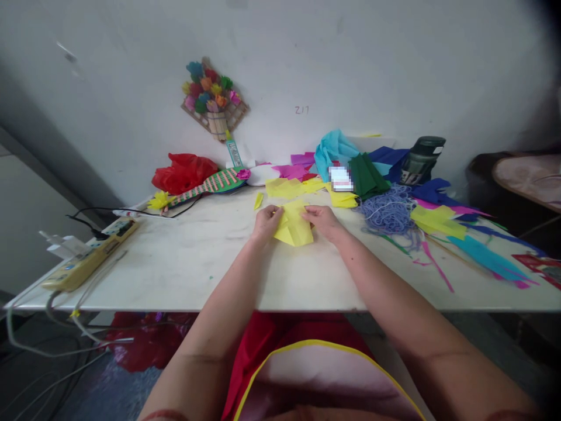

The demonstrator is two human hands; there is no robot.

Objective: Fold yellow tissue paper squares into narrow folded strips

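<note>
A creased piece of yellow crepe paper [295, 227] is stretched between my two hands, a little above the white table. My left hand [266, 222] pinches its left edge, the fingers closed on it. On the other side my right hand [322, 220] grips the upper right edge between thumb and fingers. Just beyond the hands lie more yellow paper sheets [283, 187] and a small folded yellow strip [258, 200]. The paper's underside and some of my fingertips are hidden.
To the left, a power strip [94, 251] with plugs and cables sits on the white table [175, 275]. A green decorated craft piece [219, 184] and red plastic bag [184, 172] lie behind it. Purple yarn [385, 210], coloured paper and a dark bottle [423, 161] crowd the right.
</note>
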